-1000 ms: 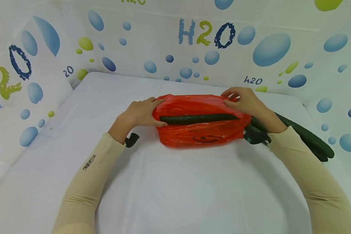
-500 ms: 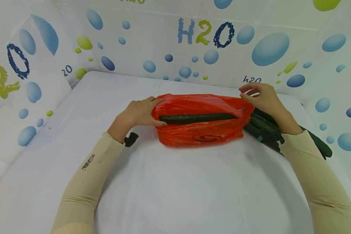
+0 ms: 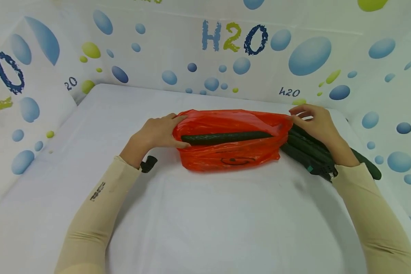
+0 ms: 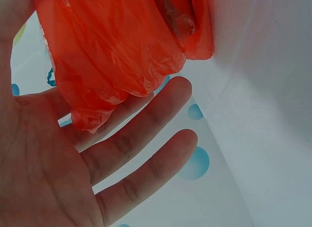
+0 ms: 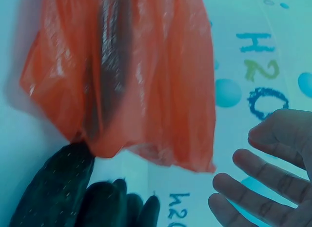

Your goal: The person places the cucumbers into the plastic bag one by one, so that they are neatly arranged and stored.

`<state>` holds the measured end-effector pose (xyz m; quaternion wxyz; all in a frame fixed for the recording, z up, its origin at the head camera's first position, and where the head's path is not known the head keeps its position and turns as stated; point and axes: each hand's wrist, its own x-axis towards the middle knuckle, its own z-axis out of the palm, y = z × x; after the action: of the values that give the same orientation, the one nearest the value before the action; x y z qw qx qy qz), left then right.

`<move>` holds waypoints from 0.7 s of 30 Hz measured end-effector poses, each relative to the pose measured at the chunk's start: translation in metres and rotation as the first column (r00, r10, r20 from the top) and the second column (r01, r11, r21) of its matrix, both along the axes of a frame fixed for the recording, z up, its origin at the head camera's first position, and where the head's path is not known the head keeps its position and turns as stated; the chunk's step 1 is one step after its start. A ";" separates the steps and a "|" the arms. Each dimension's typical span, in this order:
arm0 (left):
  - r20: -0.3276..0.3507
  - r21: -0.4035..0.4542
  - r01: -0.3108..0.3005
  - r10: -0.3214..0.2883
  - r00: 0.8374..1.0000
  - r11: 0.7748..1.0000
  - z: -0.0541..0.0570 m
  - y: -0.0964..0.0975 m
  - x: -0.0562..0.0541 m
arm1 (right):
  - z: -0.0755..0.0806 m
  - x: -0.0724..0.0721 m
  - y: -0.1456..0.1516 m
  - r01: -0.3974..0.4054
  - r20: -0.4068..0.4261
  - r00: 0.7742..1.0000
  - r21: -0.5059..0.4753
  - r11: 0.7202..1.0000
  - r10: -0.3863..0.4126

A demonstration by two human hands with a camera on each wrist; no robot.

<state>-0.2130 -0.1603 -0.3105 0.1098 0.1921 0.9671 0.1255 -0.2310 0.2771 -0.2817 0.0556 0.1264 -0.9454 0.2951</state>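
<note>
A red plastic bag (image 3: 233, 154) lies on its side on the table, with a long dark green cucumber (image 3: 226, 137) showing in its mouth. My left hand (image 3: 159, 131) spans the bag's left end, thumb at the lower edge and index finger at the upper one. In the left wrist view, the other fingers (image 4: 161, 114) are spread and fairly straight beside the plastic. My right hand (image 3: 316, 123) is raised at the bag's right end, fingers loosely bent. In the right wrist view, its fingertips (image 5: 222, 183) sit close to the bag's corner with nothing between them.
Several more cucumbers (image 3: 305, 148) lie in a diagonal pile to the right, partly under my right forearm. A white cover spreads over the table (image 3: 226, 220). Behind it hangs a white sheet (image 3: 140, 68) printed with blue and green drops.
My right hand has let go of the bag's upper edge and moved right, rising and then dropping slightly. The left hand stays at the bag's left end. The view has shifted a little.
</note>
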 end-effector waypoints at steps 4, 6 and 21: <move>0.000 0.005 -0.001 0.001 1.000 1.000 0.001 0.000 0.000 | -0.005 0.000 0.008 0.011 0.005 1.000 -0.004 1.000 -0.011; 0.002 0.008 0.001 -0.001 1.000 1.000 0.001 0.001 0.001 | -0.008 0.001 0.012 0.017 0.022 1.000 -0.006 1.000 -0.016; -0.006 0.020 0.008 -0.008 1.000 1.000 -0.001 -0.001 0.001 | -0.032 0.006 0.049 0.021 -0.003 1.000 -0.039 0.999 -0.022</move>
<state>-0.2119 -0.1610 -0.3112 0.1054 0.1974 0.9654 0.1341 -0.2247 0.3258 -0.3134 0.0628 0.1156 -0.9407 0.3127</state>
